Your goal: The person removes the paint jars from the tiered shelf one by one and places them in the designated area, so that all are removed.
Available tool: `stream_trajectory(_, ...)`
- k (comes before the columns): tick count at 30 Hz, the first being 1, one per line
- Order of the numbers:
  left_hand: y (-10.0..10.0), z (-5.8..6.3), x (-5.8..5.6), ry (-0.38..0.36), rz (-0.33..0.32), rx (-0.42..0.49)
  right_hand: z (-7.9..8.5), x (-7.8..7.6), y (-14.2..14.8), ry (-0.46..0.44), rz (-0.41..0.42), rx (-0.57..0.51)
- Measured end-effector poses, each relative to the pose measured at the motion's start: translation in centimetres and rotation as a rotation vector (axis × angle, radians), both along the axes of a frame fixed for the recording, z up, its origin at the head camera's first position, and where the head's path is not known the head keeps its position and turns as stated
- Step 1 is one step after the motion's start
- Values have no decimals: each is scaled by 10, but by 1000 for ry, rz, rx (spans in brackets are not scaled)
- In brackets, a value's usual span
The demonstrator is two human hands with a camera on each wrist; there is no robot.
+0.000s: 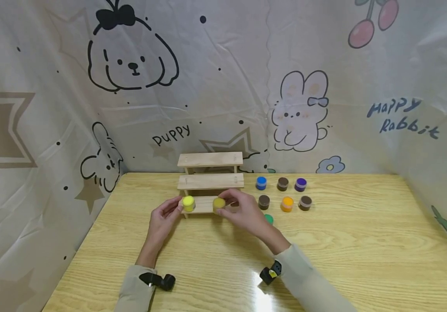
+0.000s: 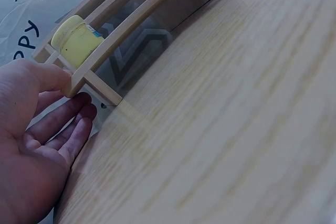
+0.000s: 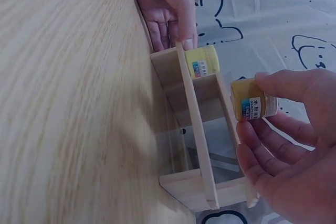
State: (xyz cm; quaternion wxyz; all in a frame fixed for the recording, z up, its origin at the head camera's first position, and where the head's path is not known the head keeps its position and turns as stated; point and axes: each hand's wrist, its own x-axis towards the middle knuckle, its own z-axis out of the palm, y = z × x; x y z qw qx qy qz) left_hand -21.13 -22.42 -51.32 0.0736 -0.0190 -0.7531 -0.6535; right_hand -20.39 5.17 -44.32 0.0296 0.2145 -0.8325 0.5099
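A three-tier wooden stand (image 1: 210,181) stands at the back of the table. On the left end of its lowest step sits a bright yellow paint jar (image 1: 188,203). My left hand (image 1: 165,219) touches that end of the stand beside the jar, thumb against the wood and the other fingers loosely extended in the left wrist view. Between thumb and fingers, my right hand (image 1: 247,212) pinches an ochre-yellow paint jar (image 3: 247,99) over the right part of the same step. Its label faces the right wrist camera. The right wrist view shows a gap between the two jars.
Right of the stand are several paint jars, including a blue jar (image 1: 261,183), a purple jar (image 1: 300,185), an orange jar (image 1: 287,204) and brown ones. A green jar (image 1: 269,219) is partly hidden by my right arm. A printed curtain (image 1: 223,108) hangs behind the table.
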Motion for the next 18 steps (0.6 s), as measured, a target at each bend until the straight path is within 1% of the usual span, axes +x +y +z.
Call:
stream_trajectory(5,0,1,0,-5,-4,7,5,9,11,31,13,10)
stream_trajectory(9,-1,0,0,-1,-11,4,7,16,21,34,27,3)
stream_trajectory(18,-2,0,0,8,-12,3,9,30,46,25,-1,41)
